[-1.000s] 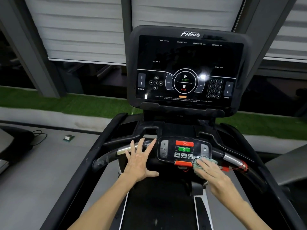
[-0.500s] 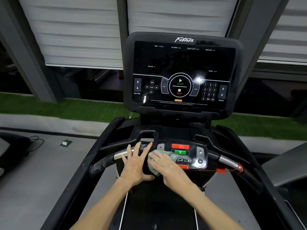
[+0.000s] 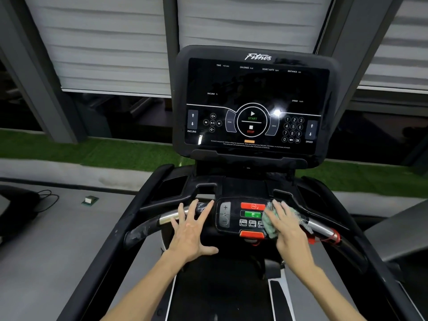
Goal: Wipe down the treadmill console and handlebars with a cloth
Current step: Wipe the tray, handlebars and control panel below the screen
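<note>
Two straight-fingered hands: left hand (image 3: 190, 232) is resting, right hand (image 3: 289, 230) is pressing a cloth (image 3: 270, 224), risking triggering the green start button (image 3: 251, 214).

Lettering on the console (image 3: 254, 89)
Its top edge reads "Fitnes"; the screen shows TIME, CALORIES, HEART RATE, DISTANCE, INCLINE, SPEED, START, STOP, digits 0–9 and OK. The small print beneath is unreadable.

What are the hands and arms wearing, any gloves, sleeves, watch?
Nothing worn shows: left hand and right hand have no gloves, rings or watch. The left forearm and right forearm are uncovered to the frame edge; no sleeve in view.
</note>
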The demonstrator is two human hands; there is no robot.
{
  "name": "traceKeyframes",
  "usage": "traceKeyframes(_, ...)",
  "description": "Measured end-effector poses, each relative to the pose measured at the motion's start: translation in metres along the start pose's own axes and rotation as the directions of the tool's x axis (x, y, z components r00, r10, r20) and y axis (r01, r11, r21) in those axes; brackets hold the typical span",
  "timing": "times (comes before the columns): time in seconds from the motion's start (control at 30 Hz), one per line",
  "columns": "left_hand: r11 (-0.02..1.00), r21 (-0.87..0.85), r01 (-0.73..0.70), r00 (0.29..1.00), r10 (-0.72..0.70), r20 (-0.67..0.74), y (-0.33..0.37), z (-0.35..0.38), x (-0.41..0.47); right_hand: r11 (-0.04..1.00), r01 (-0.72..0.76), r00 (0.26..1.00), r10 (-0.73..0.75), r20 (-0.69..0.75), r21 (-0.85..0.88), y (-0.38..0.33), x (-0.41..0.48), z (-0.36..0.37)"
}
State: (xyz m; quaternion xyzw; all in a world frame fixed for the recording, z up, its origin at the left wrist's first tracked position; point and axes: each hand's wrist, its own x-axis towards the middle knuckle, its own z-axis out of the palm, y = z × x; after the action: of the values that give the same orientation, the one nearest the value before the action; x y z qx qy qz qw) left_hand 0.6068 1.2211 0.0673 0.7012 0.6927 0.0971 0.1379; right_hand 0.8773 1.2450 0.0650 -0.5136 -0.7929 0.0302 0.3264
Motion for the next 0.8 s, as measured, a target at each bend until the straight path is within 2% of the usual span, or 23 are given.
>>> traceKeyframes(0.07,1.0,-0.001,0.001,1.0,-0.001,0.0,0.0,0.0,0.0,1.0,0.018,1.0,-0.018,0.025,-0.002,-0.023,0.019,0.015)
traceKeyframes(0.23,1.0,0.004,0.014,1.0,-0.014,0.006,-0.001,0.002,0.0,0.968,0.246,0.96,-0.25,0.123,0.045,-0.087,0.048,0.055)
traceKeyframes(0.4,1.0,-0.002,0.003,1.0,-0.003,0.002,-0.002,-0.001,-0.001,0.935,0.354,0.923,-0.355,0.148,0.031,-0.068,0.048,0.044)
traceKeyframes(0.57,1.0,-0.006,-0.002,1.0,0.002,-0.008,0.0,-0.001,-0.001,0.998,0.067,0.995,-0.068,0.069,0.017,-0.005,0.021,0.001)
traceKeyframes(0.73,1.0,-0.018,-0.007,1.0,0.007,-0.021,-0.001,0.0,-0.001,0.998,-0.064,0.996,0.063,0.07,0.018,-0.002,0.017,-0.009)
traceKeyframes(0.8,1.0,-0.028,-0.007,1.0,0.007,-0.028,-0.001,0.001,-0.001,0.999,-0.05,0.996,0.048,0.078,0.02,-0.02,0.026,0.0)
